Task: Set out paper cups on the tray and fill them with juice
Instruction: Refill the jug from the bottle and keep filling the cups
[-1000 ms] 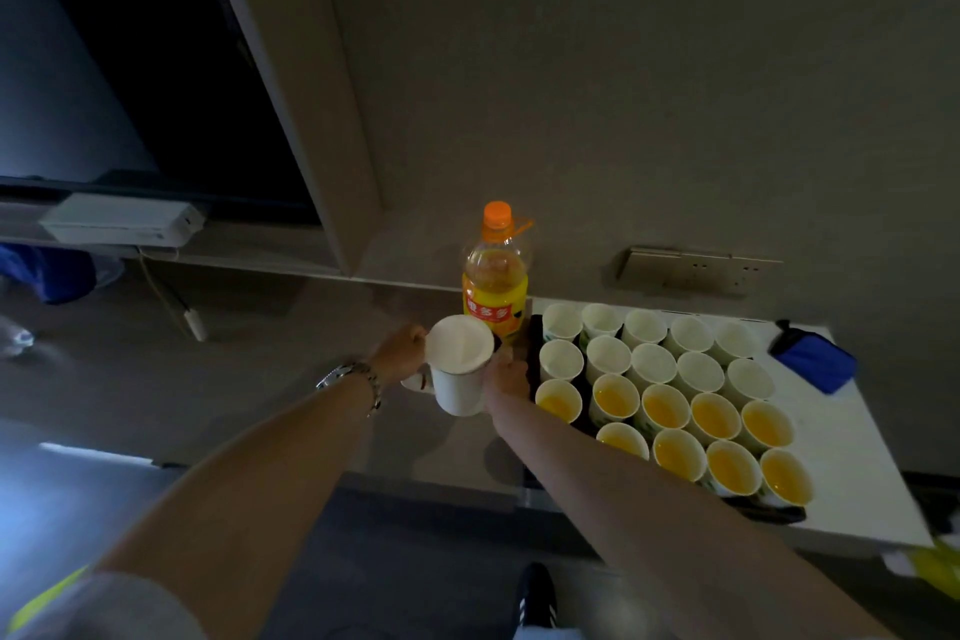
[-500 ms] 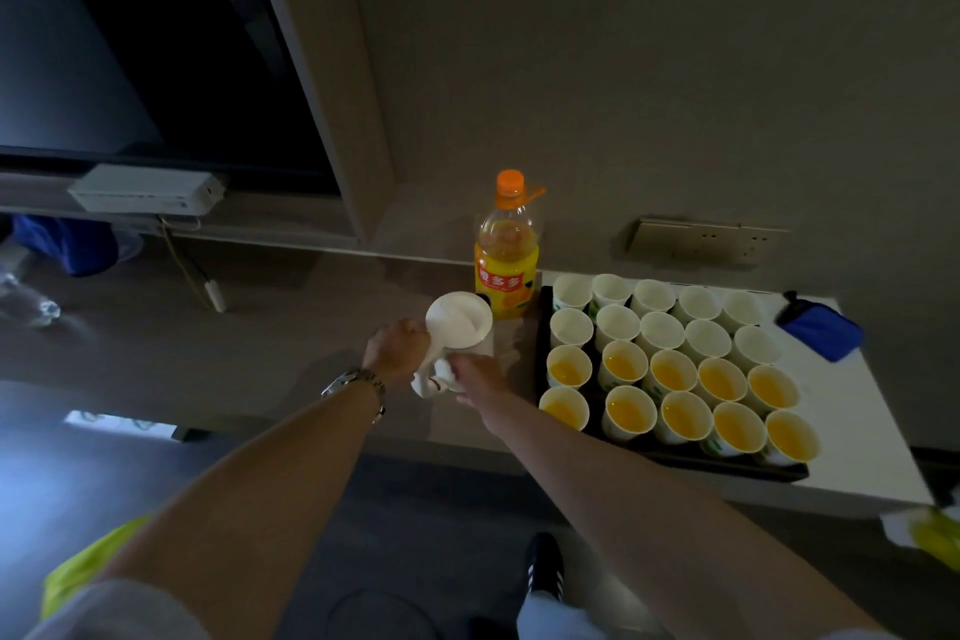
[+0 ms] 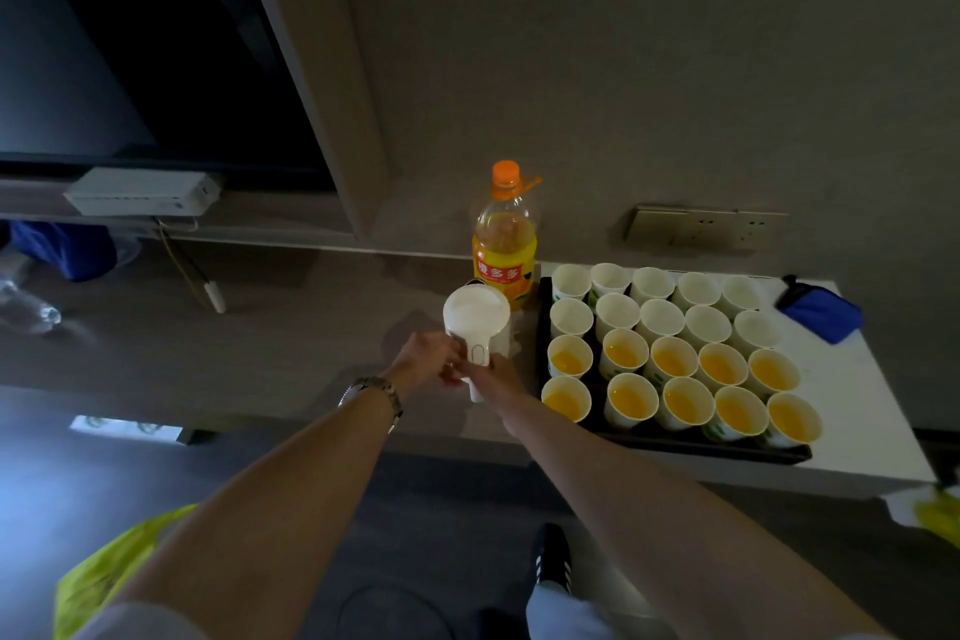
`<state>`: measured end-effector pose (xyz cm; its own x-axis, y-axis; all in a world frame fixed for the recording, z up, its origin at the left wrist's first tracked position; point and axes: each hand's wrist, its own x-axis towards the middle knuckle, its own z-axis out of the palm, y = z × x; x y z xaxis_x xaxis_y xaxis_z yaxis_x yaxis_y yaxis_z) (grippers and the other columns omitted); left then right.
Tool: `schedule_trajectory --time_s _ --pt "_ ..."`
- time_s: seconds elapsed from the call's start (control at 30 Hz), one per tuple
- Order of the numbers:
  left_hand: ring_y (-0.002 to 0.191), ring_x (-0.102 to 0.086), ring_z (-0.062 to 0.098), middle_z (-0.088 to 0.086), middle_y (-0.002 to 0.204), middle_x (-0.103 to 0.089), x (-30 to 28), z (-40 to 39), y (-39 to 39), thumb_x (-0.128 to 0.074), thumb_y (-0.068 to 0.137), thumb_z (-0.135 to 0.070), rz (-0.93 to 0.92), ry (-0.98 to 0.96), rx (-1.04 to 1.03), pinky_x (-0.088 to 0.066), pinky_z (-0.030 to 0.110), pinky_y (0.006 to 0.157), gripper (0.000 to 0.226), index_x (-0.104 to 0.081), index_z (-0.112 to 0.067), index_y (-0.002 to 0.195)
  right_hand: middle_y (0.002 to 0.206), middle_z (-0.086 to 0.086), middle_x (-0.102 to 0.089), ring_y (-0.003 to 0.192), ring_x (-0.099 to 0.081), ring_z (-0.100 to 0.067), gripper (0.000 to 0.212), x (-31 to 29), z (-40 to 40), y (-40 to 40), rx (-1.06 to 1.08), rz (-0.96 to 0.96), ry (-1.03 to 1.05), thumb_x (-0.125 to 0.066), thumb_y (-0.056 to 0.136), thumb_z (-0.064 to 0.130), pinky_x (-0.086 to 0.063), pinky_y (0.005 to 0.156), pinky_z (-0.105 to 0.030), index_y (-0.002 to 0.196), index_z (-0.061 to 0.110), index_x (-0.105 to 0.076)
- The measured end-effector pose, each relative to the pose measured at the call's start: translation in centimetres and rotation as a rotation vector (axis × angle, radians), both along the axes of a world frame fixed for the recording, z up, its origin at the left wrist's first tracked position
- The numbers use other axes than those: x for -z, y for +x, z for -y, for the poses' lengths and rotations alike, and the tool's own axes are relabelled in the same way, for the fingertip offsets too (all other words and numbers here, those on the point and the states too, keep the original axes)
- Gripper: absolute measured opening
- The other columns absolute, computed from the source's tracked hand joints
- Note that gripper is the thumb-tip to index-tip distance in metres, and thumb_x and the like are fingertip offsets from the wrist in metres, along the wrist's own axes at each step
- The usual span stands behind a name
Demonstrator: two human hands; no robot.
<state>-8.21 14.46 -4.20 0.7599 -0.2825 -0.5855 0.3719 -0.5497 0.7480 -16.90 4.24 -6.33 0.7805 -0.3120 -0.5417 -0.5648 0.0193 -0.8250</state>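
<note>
Head view: jug [image 3: 476,322] now set down mid-frame, left of tray [image 3: 675,444]; left hand [image 3: 428,359] & right hand [image 3: 491,374] grasp its handle. Ten cups [image 3: 670,314] unfilled, so pouring's paused.

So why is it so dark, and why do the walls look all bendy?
Head view: the room is dim, with cool light only at the lower left floor; the juice bottle and filled paper cups still show bright orange. The wide-angle lens bends the wall edges and stretches the forearms. Both hands, left hand and right hand, look slightly soft at the white pitcher.
</note>
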Motion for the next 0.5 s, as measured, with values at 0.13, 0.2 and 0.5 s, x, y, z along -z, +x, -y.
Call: schedule_trajectory --time_s 0.13,0.2,0.5 --pt "0.085 -0.072 0.019 0.009 0.104 -0.073 1.3 0.0 0.2 -0.071 0.09 -0.007 0.068 0.05 0.073 -0.063 0.033 0.074 0.009 -0.075 -0.008 0.098 0.11 0.002 -0.067 0.108 -0.063 -0.02 0.051 0.0 0.9 -0.2 -0.003 -0.004 -0.017 -0.085 0.078 0.031 -0.052 0.088 -0.034 0.121 0.015 -0.064" --pt "0.093 -0.07 0.014 0.002 0.104 -0.075 2.1 -0.1 0.5 -0.08 0.084 -0.024 0.249 0.211 0.152 -0.059 0.03 0.082 0.023 -0.075 -0.013 0.103 0.118 -0.002 -0.065 0.114 -0.061 -0.023 0.049 0.1 1.2 0.0 -0.005 -0.043 -0.086 -0.08 0.083 0.021 -0.052 0.091 -0.034 0.127 0.012 -0.06" --pt "0.132 -0.048 0.016 -0.012 0.135 -0.055 5.8 1.0 2.0 -0.097 0.049 -0.041 0.372 -0.044 0.273 -0.05 0.053 0.104 0.108 -0.039 -0.042 0.14 0.112 -0.013 -0.07 0.107 -0.064 -0.03 0.03 0.8 2.8 -0.1 -0.028 -0.051 -0.309 -0.075 0.088 0.018 -0.046 0.081 -0.031 0.113 0.005 -0.066"
